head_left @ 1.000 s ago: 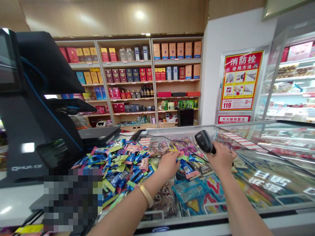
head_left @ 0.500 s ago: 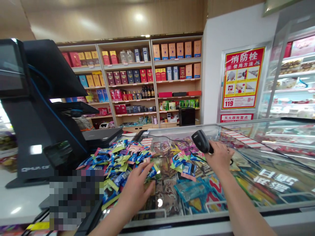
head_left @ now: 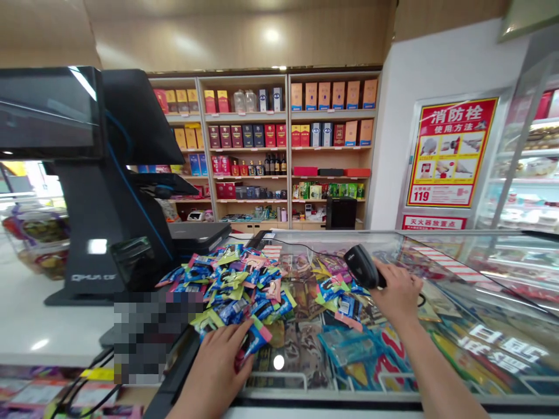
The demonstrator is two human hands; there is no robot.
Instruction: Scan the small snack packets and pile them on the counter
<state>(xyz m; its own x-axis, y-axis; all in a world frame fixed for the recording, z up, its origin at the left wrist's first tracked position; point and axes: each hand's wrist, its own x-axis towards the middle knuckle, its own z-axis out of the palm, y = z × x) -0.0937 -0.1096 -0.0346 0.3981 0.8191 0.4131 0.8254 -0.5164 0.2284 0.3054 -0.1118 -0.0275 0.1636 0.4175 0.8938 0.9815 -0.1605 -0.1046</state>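
Note:
My right hand (head_left: 398, 291) is wrapped round the handle of a black barcode scanner (head_left: 361, 266), whose head points up and left above the glass top. Below the scanner lies a small group of snack packets (head_left: 343, 299). My left hand (head_left: 220, 358) is at the near edge of a big heap of small blue, green and pink snack packets (head_left: 236, 279). Its thumb and fingers close round one blue packet with pink and green ends (head_left: 257, 337); my hand hides part of it.
A glass-topped freezer (head_left: 301, 381) holds bagged goods under the glass. On the left stand a black point-of-sale terminal (head_left: 117, 203) and a blurred-out patch. The scanner's cable (head_left: 301, 245) runs across the glass. Behind are shelves of boxes (head_left: 247, 137) and a red poster (head_left: 452, 152).
My left hand has come down and back towards me, closing on a packet at the heap's near edge. The view has turned slightly left. My right hand still holds the scanner.

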